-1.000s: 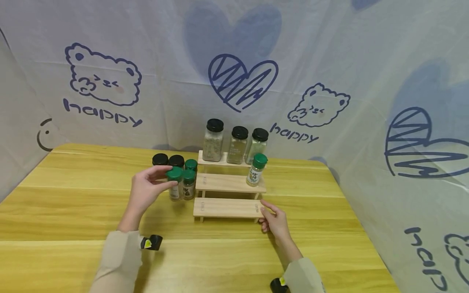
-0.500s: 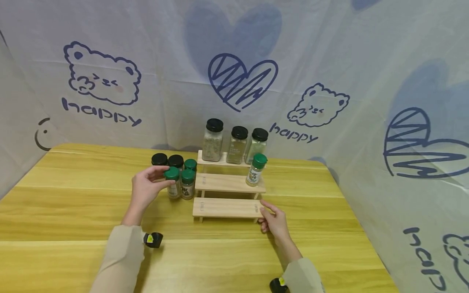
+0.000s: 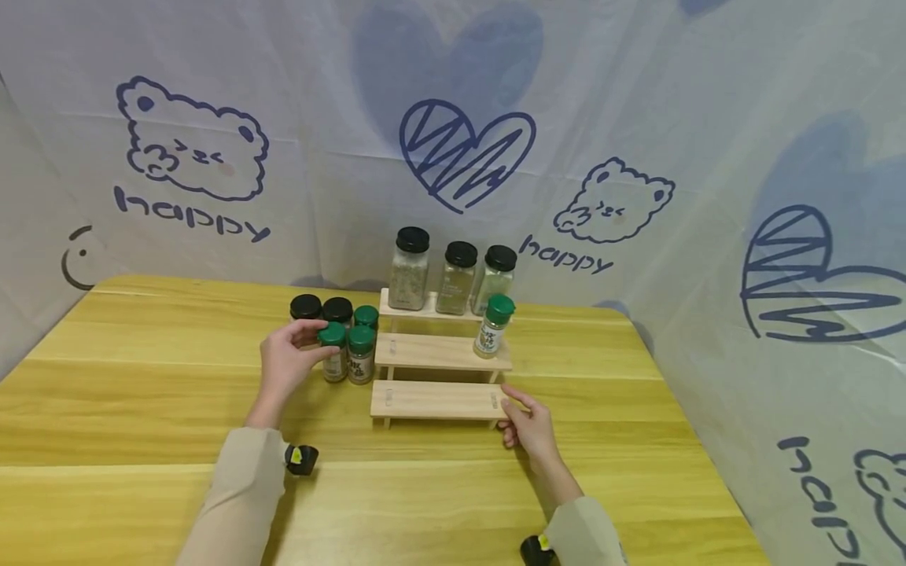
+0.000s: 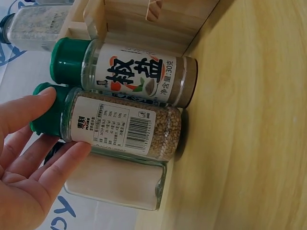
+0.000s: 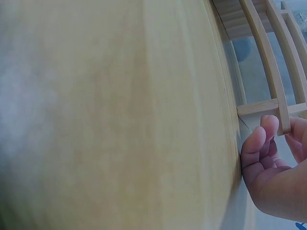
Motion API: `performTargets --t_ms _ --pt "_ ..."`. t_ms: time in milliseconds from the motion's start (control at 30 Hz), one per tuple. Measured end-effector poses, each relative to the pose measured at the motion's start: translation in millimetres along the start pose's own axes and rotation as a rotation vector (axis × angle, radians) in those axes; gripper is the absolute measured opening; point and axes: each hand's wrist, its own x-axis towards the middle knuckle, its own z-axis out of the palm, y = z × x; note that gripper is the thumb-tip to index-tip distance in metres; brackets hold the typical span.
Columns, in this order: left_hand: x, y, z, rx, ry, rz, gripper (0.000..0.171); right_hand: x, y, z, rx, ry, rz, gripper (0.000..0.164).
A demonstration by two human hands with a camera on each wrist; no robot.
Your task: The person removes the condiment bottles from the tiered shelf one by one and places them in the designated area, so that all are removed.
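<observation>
My left hand (image 3: 289, 358) pinches the green cap of a clear spice jar (image 4: 115, 124) filled with tan, sesame-like seeds. The thumb lies on one side of the cap, and other fingertips are behind the jar. The jar stands upright on the table, close beside another green-capped spice jar (image 4: 139, 74) with brown contents. To the right, my right hand (image 3: 532, 431) grips the right end of the lowest step of a three-step wooden rack (image 3: 439, 399). In the right wrist view, its curled fingers (image 5: 254, 143) sit under the step's end.
Two black-capped jars (image 3: 337, 309) and a green-capped one (image 3: 366, 316) stand behind the left hand's jar. Three black-capped jars (image 3: 408, 275) line the rack's top step. A green-capped jar (image 3: 489, 336) occupies the middle step's right end. A printed cloth (image 3: 325, 118) hangs behind the table.
The sesame-like jar has shifted slightly left with my left hand, and my left forearm has swung a little to the right. My right hand keeps its grip on the rack.
</observation>
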Motion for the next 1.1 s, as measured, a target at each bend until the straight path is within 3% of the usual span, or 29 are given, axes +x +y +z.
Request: performTargets --t_ms 700,900,1100 --pt "0.8 -1.5 1.3 0.01 -0.006 -0.019 0.038 1.1 1.6 1.2 0.004 0.006 -0.008 0.033" --pt "-2.5 1.6 -0.6 -0.021 0.006 -0.03 0.037 0.1 0.3 0.6 -0.002 0.001 -0.007 0.035" --pt "-6.9 6.1 -3.6 0.005 0.002 -0.033 0.037 -0.6 -0.8 1.0 -0.004 0.007 0.0 0.035"
